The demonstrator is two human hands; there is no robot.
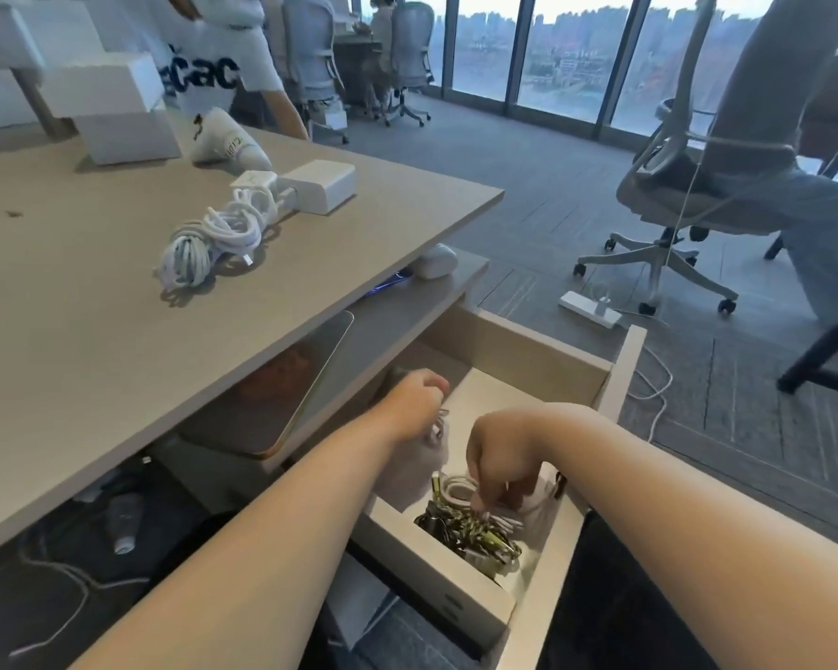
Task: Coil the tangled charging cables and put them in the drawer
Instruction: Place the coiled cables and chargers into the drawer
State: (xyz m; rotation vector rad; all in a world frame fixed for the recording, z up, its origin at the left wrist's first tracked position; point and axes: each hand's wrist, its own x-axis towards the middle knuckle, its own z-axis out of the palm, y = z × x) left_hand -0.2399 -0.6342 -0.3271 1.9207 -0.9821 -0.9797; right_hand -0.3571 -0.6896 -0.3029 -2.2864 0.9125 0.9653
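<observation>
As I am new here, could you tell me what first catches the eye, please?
The open drawer, bottom centre, draws the eye: the left hand and right hand reach into it, the right pinching a coiled white cable above dark cables. On the desk, upper left, lies a bundle of white cables.

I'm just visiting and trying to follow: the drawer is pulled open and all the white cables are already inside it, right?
Not all of them. The drawer is open and a white coil lies in it, but a bundle of white cables sits on the desk, beside the white chargers. The head view shows this.
</observation>
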